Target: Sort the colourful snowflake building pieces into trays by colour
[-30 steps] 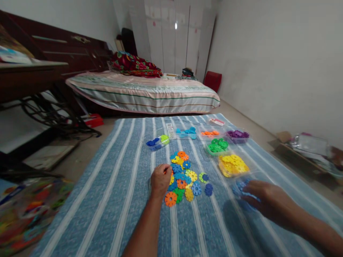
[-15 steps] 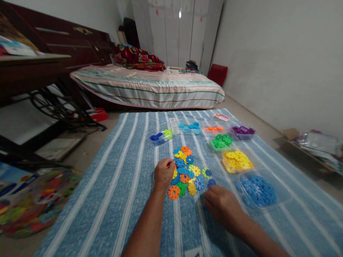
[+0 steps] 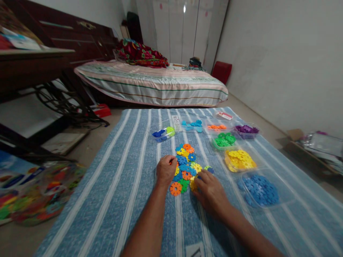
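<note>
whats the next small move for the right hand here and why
Probably pinch one blue disc from the mixed pile and carry it to the blue tray. The right hand already rests on the pile's near-right edge, and the trays hold one colour each.

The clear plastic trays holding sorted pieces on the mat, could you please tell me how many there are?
7: dark blue and lime, light blue, orange, purple, green, yellow, and blue nearest the right hand. None seems hidden.

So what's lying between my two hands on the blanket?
In the head view, between the left hand and right hand lie mixed coloured discs, orange and green nearest.
</note>
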Demonstrator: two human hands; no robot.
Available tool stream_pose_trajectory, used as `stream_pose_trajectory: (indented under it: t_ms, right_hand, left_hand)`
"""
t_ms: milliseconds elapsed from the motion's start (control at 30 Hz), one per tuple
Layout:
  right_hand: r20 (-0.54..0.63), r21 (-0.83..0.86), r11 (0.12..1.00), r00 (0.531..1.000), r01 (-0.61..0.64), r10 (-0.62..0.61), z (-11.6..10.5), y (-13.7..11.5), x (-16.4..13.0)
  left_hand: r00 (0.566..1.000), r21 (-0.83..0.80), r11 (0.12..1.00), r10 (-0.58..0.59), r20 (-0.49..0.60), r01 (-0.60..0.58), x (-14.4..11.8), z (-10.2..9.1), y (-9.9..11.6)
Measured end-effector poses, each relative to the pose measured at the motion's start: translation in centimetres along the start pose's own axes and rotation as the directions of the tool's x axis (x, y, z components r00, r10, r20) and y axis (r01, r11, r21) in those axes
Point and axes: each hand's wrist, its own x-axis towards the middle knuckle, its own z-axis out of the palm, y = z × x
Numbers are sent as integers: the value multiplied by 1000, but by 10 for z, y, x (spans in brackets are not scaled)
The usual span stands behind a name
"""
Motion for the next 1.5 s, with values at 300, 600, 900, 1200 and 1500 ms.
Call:
stream_pose_trajectory:
  t_ms: [300,600,900,1200,1500]
  right_hand:
    - [-45,-71,997,999,6,-9,3,10,-28]
    - [-78,1,999,996,51,-51,1,10,-53]
    - [-25,-98,984,988,-152,150,0,20,0]
    - [-74,111,990,993,-88,96,4,33,-4]
    - [182,120,989,981,-83,61,-28,19,37]
  left_hand:
    - [1000,11,1000,-6,-1,6,0,1,1]
    - [1000,23,1000,-10,0,10,0,1,2]
    - [1000,10,1000,-18,5,18,0,0,4]
    - [1000,13,1000,-13,3,13,0,1,4]
    - [1000,15,1000,8,-11,-8,-1,-3,3]
